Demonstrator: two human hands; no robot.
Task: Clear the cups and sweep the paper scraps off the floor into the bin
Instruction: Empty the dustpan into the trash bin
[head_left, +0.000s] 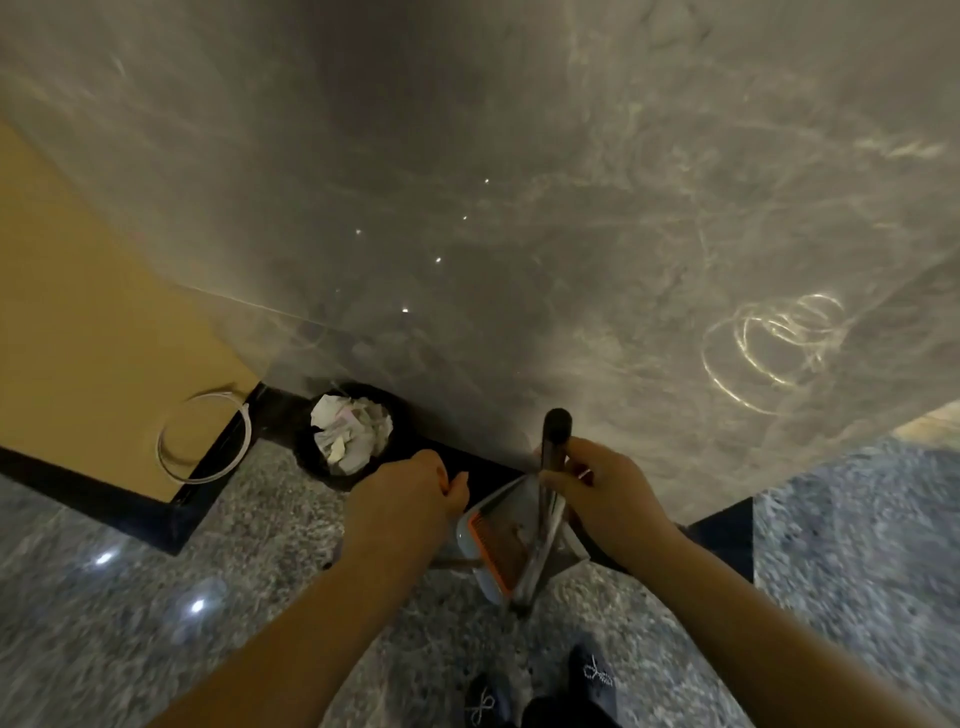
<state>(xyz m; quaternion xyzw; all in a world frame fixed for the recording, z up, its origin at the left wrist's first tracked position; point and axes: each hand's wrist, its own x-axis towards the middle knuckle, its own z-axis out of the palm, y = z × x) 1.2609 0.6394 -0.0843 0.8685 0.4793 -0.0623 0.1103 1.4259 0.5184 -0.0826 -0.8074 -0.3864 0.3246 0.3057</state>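
— Dustpan (511, 540) where?
— Lower centre, right hand (597, 488) gripping its upright handle (555, 441). Left hand (415, 488) curled beside it; what it holds, I can't tell.
— Bin (345, 434)?
— Left of centre, against the wall, full of paper scraps (345, 431).

Prob. a hotel or office lobby/corridor: polished speckled grey granite floor (156, 597) w/ black border strip (104, 493), glossy grey marble wall (467, 182), tan wall panel (78, 312).
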